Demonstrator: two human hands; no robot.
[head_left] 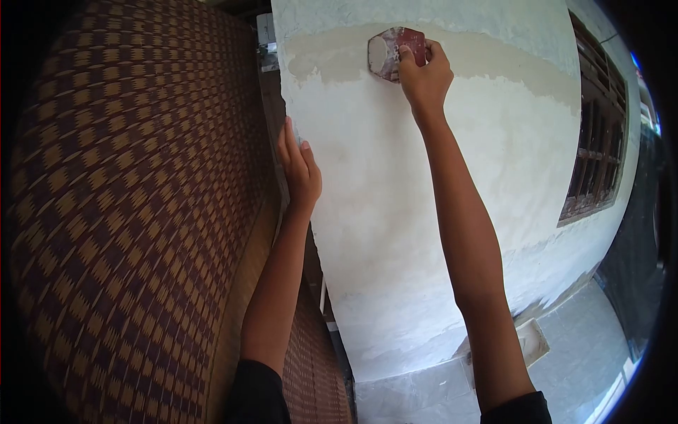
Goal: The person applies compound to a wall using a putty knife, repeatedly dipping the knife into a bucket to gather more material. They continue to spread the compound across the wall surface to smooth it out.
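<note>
My right hand [426, 74] grips a red scraper [395, 54] smeared with pale filler, its flat face against the upper part of the white wall [381, 212]. A damp, darker band of filler [487, 60] runs across the wall on both sides of the tool. Lower and to the left, my left hand [301, 166] rests on the wall's vertical edge, fingers stretched upward and nothing held in it.
A woven brown panel [148, 177] stands along the left side. At the right is a barred window [599, 127] in the wall. A pale tray [532, 340] lies on the grey floor [586, 339] beside my right forearm.
</note>
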